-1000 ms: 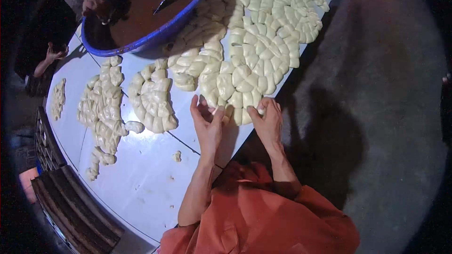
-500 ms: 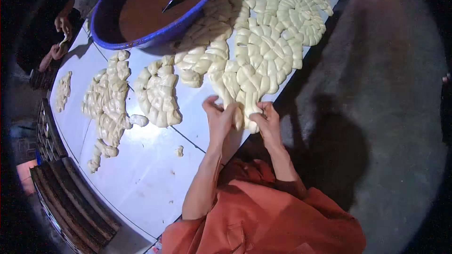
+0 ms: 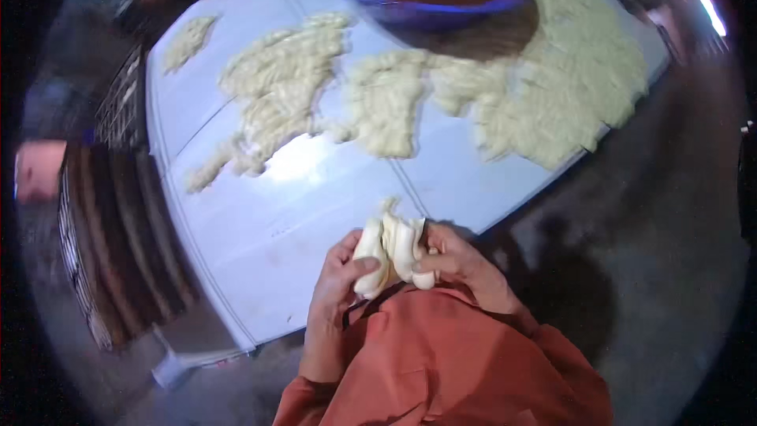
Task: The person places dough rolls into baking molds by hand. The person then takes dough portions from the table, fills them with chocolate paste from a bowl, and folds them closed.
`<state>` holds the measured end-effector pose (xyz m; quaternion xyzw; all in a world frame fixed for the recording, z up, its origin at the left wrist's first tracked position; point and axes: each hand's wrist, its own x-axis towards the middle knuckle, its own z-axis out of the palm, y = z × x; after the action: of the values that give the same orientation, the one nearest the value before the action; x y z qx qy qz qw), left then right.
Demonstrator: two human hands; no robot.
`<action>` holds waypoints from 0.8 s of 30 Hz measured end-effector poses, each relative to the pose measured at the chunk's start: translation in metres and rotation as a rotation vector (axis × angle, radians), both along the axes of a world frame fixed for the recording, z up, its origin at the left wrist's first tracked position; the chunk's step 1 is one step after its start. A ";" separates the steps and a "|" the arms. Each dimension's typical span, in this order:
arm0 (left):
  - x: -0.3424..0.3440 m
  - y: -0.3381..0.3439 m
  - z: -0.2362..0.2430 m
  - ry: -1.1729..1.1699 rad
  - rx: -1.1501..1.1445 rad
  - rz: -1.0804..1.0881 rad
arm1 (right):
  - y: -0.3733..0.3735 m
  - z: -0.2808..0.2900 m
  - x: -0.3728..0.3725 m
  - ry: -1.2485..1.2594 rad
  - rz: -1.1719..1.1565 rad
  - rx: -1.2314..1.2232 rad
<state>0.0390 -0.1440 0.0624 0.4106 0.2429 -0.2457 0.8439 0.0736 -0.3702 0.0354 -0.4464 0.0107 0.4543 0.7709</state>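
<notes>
Both hands, the left hand [image 3: 335,288] and the right hand [image 3: 461,260], close around a small bunch of pale dough pieces [image 3: 392,248], lifted clear of the desk [image 3: 315,205] and held close to the orange-clad chest. Judging by what lies out, large spreads of shaped dough [image 3: 552,87] remain on the desk near the blue basin [image 3: 430,8]; only this handful is gathered.

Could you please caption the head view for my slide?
Both hands, left hand and right hand, hold pale dough pieces over a white table.
</notes>
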 end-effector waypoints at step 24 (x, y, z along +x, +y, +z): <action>-0.064 0.241 -0.044 -0.436 1.853 0.417 | 0.308 -0.029 0.052 -1.431 0.124 -0.899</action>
<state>-0.0252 0.0967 0.0184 0.8969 0.2462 0.2786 0.2393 0.1260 -0.0624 0.0061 -0.8901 -0.3247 0.0561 0.3150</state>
